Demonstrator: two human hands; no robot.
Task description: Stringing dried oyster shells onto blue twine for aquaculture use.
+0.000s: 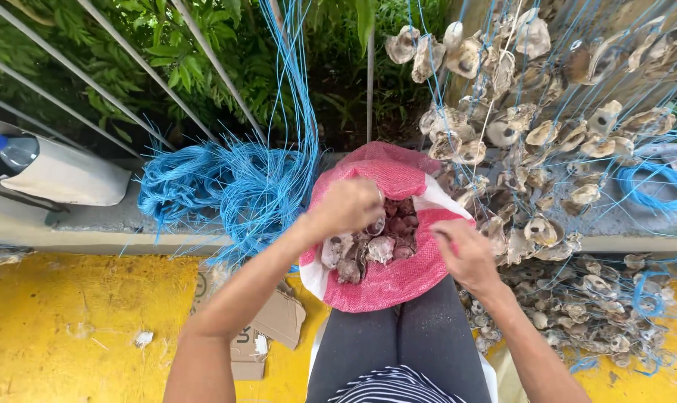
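Note:
A pink woven sack [398, 287] rests open on my lap, with several oyster shells [379, 250] inside it. My left hand [347, 205] reaches into the sack's mouth, its fingers closed on a shell at the top of the pile. My right hand [469, 254] hovers at the sack's right rim, fingers pinched together; whether it holds a thin blue string I cannot tell. Strung shells [503, 127] hang on blue cords just beyond my right hand.
A tangled bundle of blue cord [234, 186] lies on the concrete ledge [92, 227] to the left. More strung shells [585, 306] pile on the yellow floor [62, 321] at right. Torn cardboard [267, 325] lies by my left leg. A wrapped water bottle [47, 168] rests far left.

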